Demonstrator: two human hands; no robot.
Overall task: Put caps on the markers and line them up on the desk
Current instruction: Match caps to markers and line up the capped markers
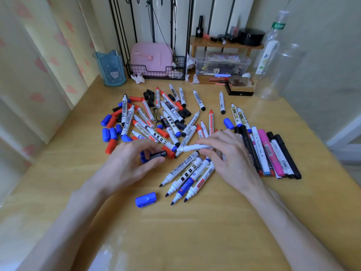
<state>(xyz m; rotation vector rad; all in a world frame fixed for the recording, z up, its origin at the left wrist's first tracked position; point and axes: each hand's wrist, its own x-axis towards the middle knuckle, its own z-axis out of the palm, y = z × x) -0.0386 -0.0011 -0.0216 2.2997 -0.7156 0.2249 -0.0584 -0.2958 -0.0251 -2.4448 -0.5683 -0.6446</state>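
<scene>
Left grip (134, 161): fingers and thumb curled round a small black plastic cap (159, 154); something blue shows under the fingers.
Right grip (224, 153): pinches a white-barrelled whiteboard marker (197, 147), held level, its uncapped tip pointing left, near the black cap.
Loose heap of uncapped white markers and red, blue and black caps (156, 118): spread from the middle of the yellow wooden surface (195, 231) toward its far edge.
Four uncapped white markers (187, 175): side by side under the hands, tips toward the near edge.
Row of capped slim pink, black and white markers (273, 153): side by side toward the right edge.
Single blue plastic cap (146, 199): alone, nearer the near edge than the left grip.
</scene>
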